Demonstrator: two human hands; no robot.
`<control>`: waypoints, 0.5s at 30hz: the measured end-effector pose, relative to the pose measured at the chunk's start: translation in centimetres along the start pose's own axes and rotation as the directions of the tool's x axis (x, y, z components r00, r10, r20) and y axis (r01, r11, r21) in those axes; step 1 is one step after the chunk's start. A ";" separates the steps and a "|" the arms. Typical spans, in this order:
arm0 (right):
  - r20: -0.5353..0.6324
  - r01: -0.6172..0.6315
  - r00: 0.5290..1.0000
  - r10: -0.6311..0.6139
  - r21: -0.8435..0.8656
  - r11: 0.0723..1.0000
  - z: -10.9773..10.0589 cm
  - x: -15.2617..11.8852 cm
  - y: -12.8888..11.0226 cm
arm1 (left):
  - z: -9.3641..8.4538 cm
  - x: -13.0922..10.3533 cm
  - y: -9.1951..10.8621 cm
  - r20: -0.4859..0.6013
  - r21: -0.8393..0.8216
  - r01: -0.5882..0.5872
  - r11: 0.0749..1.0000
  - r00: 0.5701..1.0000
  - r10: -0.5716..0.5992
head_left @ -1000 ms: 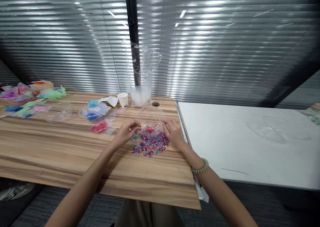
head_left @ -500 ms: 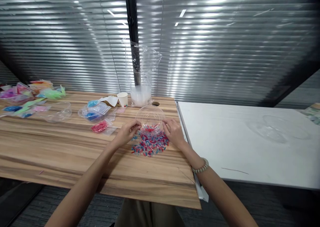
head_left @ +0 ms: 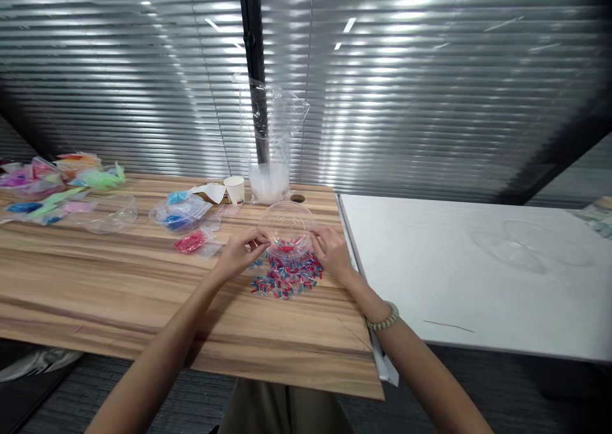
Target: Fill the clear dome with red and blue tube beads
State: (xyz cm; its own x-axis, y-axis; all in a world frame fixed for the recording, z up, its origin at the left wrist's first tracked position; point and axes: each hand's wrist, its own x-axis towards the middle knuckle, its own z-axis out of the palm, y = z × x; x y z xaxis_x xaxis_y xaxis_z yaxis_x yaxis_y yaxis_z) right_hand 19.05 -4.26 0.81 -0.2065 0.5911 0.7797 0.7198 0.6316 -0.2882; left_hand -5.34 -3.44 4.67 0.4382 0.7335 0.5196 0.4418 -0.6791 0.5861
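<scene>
Grips a transparent plastic bowl (head_left: 287,218) by opposite sides, pinching the rim between thumb and fingers of the left hand (head_left: 241,252) and likewise, across from it, with the right hand (head_left: 332,252). Holds it over the far part of a spread of small red and blue pieces (head_left: 287,278), near the right end of the wood-grain table (head_left: 143,287). Wears a beaded bracelet (head_left: 385,319) on the right wrist.

Finds, on the near side of the bowl, the spread lying directly between both forearms. Notes, behind the bowl, an upright transparent bag (head_left: 284,144) and, just right of its base, a round table hole (head_left: 297,199). Records a white paper cup (head_left: 234,190) left of the bag, with crumpled packaging (head_left: 210,194) beside it. Meets a white table (head_left: 406,281) just beyond the right hand, bearing transparent plastic pieces (head_left: 514,249) and a thin brown strand (head_left: 448,326).

Sees red pieces through the bowl's lower part; cannot tell these as inside or merely behind the wall. Observes pale contents low in the bag, too indistinct to identify. Lists, left of the left hand, a packet of pinkish-red pieces (head_left: 190,242); behind it, a transparent container with blue packets (head_left: 176,220); farther left, another transparent container (head_left: 115,216) and a heap of coloured bags (head_left: 33,176).
</scene>
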 end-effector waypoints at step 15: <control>-0.005 0.001 1.000 -0.001 0.002 1.000 0.0 0.0 -0.1 | -0.2 -0.2 0.2 -0.012 0.008 0.077 0.997 0.997 -0.077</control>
State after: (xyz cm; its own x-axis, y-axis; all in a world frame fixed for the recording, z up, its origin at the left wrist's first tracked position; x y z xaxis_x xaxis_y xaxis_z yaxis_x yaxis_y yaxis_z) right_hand 18.99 -4.31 0.79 -0.2043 0.5880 0.7826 0.7182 0.6333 -0.2883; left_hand -5.43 -3.71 4.81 0.3935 0.7836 0.4807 0.4802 -0.6211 0.6194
